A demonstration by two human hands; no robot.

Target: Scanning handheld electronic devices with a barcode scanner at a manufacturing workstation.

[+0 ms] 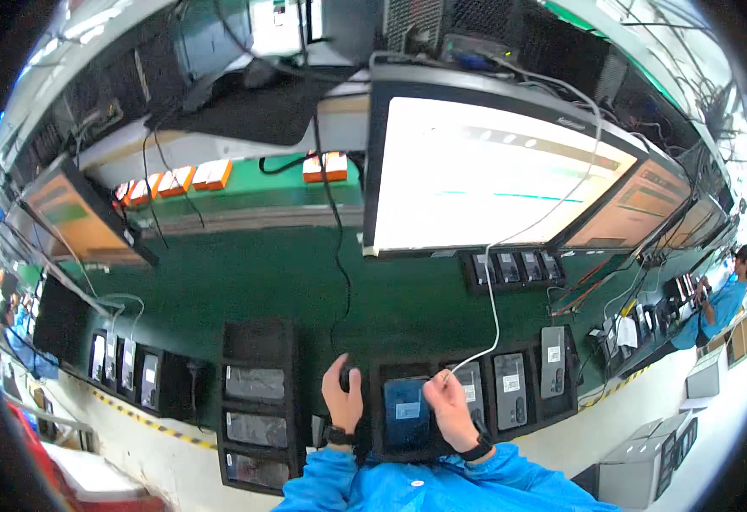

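Note:
In my right hand the fingertips pinch the end of a white cable, which runs up across the large monitor. Just beneath that hand, a phone with a blue front lies in a black foam tray. More phones stand to its right, among them a grey phone with a white label. My left hand curls around a small black computer mouse left of this tray; the fingers partly cover it. A black cord comes down toward that hand.
A black tray with several phones sits left of my hands. Behind stand a large lit monitor and a small tray of phones. Far left are a tilted monitor and upright phones. A person in blue works far right.

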